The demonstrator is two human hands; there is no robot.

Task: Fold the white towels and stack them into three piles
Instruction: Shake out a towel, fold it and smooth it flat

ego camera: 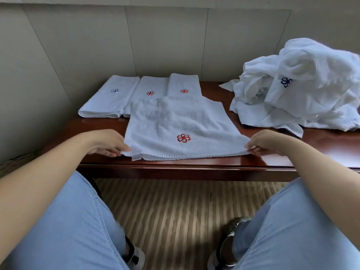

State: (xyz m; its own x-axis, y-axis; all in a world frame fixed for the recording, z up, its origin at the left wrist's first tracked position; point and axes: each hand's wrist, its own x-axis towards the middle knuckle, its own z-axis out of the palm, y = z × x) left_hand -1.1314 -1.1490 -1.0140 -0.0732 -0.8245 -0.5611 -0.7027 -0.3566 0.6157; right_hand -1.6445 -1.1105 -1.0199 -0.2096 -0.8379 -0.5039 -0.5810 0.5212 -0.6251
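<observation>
At centre left, three folded towels lie side by side along the wall, seemingly starting the three piles. The left hand and right hand pinch the near corners of a towel spread on the bench, fingers closed on cloth, likely ready to fold. Unfolded towels heap at right.

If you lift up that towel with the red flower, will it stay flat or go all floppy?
Probably floppy: the towel is soft cloth and already sags between the left hand and right hand pinching its corners. Likely light too, and it should not slip, since its surface looks fuzzy.
</observation>
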